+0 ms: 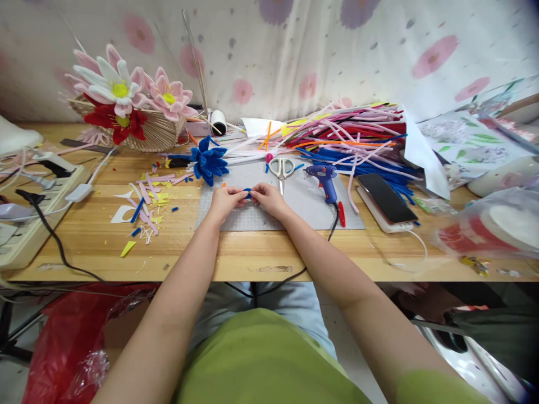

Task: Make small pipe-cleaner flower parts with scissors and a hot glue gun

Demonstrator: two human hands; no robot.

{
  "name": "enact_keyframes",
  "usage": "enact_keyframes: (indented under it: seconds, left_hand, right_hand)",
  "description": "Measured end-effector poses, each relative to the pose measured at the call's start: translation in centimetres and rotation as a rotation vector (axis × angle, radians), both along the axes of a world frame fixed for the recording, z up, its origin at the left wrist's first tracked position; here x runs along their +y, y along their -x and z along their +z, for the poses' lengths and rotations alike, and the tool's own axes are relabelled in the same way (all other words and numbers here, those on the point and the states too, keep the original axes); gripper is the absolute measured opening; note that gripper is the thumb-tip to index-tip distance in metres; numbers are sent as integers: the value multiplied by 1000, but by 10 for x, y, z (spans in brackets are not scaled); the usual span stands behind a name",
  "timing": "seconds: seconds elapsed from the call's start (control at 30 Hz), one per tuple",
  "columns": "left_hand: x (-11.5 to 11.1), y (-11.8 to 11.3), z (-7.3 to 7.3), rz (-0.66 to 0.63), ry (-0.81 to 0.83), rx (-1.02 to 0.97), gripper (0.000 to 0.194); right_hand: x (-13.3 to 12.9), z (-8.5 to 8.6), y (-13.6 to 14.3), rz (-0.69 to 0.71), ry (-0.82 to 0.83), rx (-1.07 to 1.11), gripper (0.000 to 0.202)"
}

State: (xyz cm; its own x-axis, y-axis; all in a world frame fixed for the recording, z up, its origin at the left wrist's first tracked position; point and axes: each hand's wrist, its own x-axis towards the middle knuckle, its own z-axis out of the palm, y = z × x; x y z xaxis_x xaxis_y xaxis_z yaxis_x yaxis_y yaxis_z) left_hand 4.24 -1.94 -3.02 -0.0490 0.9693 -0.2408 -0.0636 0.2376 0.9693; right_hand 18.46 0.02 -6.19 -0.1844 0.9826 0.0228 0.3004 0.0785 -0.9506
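over the front left part of the grey cutting mat (303, 207), the left hand (229, 202) and right hand (268, 198) pinch a small blue chenille stem piece (247, 193) between their fingertips. a blue chenille flower (209, 161) sits at the mat's rear left corner; scissors (282, 166) lie at its back edge, and a blue glue gun (323, 180) lies on its right half. behind the mat is a heap of chenille stems (357, 132). left of it, cut scraps (147, 205) litter the wooden desk (244, 255); right of it is a black smartphone (386, 197).
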Motion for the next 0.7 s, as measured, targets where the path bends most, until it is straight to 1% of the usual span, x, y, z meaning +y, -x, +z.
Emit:
enact_keyframes:
  seconds: [0.13,0.2,0.33,0.4,0.57,0.63,0.7]
  left_hand:
    - [1,6,2,-115,17,-63,18]
    - [1,7,1,-140,9,-64,20]
    - [1,3,-1,-56,2,-15,23]
    - [0,0,-2,-22,10,9,22]
    - [0,-4,-3,-22,6,22,19]
    - [0,-6,-5,-5,-2,45,19]
    - [2,-6,-6,15,-12,65,18]
  right_hand:
    - [-3,4,0,-58,-54,-130,8]
    - [-6,8,0,-76,-77,-175,8]
    - [-11,13,3,-115,-108,-233,8]
    - [-11,13,3,-100,-121,-234,8]
    - [-4,5,-2,16,-79,-156,8]
    - [-3,4,-3,14,-76,-163,8]
    - [-3,5,-2,-18,-109,-182,8]
